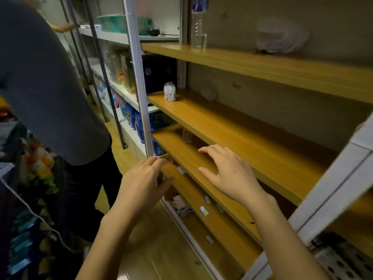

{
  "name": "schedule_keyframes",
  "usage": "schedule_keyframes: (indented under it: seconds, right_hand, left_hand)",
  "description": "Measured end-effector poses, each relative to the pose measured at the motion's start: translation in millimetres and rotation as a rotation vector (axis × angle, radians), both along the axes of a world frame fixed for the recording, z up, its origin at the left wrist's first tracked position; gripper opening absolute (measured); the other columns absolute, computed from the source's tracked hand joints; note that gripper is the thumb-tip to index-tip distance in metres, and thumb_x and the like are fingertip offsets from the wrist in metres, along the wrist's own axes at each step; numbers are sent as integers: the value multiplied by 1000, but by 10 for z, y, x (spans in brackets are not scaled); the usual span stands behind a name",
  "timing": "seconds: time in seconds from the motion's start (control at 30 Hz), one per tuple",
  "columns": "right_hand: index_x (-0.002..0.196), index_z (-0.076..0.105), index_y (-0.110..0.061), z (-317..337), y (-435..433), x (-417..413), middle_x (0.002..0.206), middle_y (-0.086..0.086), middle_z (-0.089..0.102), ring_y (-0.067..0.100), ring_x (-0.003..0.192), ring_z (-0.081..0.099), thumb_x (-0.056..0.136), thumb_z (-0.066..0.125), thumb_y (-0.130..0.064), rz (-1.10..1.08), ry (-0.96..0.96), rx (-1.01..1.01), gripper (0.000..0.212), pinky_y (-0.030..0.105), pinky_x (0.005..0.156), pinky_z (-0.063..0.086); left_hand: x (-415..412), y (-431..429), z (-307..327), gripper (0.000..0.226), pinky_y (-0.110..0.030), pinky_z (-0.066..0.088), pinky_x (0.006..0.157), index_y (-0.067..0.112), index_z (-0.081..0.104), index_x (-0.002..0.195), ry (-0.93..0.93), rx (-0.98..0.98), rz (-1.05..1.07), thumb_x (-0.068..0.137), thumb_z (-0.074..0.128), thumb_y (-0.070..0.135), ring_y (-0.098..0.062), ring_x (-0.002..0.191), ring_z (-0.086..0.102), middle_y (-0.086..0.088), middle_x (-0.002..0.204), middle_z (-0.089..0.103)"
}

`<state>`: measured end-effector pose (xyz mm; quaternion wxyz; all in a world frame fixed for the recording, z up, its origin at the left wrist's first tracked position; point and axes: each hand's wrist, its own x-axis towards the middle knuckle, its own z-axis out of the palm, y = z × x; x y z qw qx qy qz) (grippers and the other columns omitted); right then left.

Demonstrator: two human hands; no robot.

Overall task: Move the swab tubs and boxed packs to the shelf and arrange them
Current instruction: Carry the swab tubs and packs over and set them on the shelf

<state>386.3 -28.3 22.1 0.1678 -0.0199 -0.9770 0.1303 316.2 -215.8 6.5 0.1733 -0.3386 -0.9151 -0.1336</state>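
Observation:
One clear swab tub (170, 91) with a white label stands upright at the left end of a wooden shelf (232, 126). Both my hands hover lower down, over the front of the shelf below (193, 162). My left hand (144, 178) is near that shelf's left corner, fingers slightly curled, holding nothing. My right hand (230, 172) is spread flat above the board, fingers apart and empty. Small boxed packs (204, 210) lie scattered on a lower shelf under my hands.
Another person in a grey top (46, 87) stands close on the left, reaching to a white rack with packaged goods (133, 116). A water bottle (198, 27) and a plastic bag (280, 37) sit on the top shelf. A white upright post (139, 77) borders the shelves.

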Motion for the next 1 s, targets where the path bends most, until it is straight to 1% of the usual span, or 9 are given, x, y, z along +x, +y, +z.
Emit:
schedule_keyframes:
  seconds: [0.07,0.2,0.27,0.33,0.47,0.57,0.77,0.9,1.0]
  right_hand:
    - [134,35,-35,-21,16,-249,136,-15,42,4,123,39,90,49,-43,-12,0,-2,47,19,88,35]
    - [132,36,-36,-75,119,-804,134,-16,43,4,121,41,89,49,-45,-34,4,12,46,22,87,39]
    - [131,37,-36,-81,205,-1108,132,-16,44,5,119,42,90,49,-46,-39,9,30,44,22,84,40]
    - [131,38,-36,-62,304,-1432,131,-16,45,6,118,43,90,49,-46,-51,8,43,43,20,81,37]
    - [132,37,-35,-10,496,-2064,134,-13,44,8,121,43,90,48,-46,-101,-10,32,45,24,85,40]
    - [133,37,-34,-3,623,-2454,136,-12,43,9,123,42,90,49,-45,-128,-40,23,46,28,90,42]
    - [133,38,-33,-26,816,-3102,137,-10,43,10,124,42,90,51,-43,-187,-95,29,47,30,92,43]
    - [133,37,-33,-49,995,-3445,137,-9,43,10,124,43,89,51,-44,-238,-136,46,47,31,92,44]
    - [134,36,-34,-70,1155,-3705,137,-9,42,12,125,42,90,51,-43,-295,-160,46,47,32,94,43]
  left_hand:
    - [-227,7,-59,42,-18,42,68,24,53,120,-19,13,-7,84,57,43,-13,101,58,6,114,60]
    - [-803,76,-141,42,-17,43,67,25,51,122,-38,35,-3,85,54,45,-10,98,57,7,113,60]
    - [-1132,170,-167,42,-18,45,72,26,47,124,-43,38,3,87,50,46,-9,103,54,8,118,56]
    - [-1490,289,-193,44,-20,46,79,25,44,127,-54,42,9,89,48,45,-9,112,51,8,125,52]
    - [-2251,519,-212,50,-24,47,85,24,41,131,-106,74,6,88,49,47,-11,116,48,5,130,50]
    - [-2709,682,-231,52,-28,45,88,20,40,131,-79,118,8,87,50,46,-15,116,48,1,129,51]
    - [-3429,924,-249,61,-28,44,84,19,30,137,-52,152,-29,87,48,48,-16,115,46,-1,131,46]
    - [-3900,1117,-261,70,-28,43,88,15,20,142,-70,194,-60,87,47,50,-17,122,41,-3,140,37]
    - [-4313,1346,-291,78,-28,41,90,13,15,144,-114,275,-104,86,49,51,-19,126,37,-6,145,29]
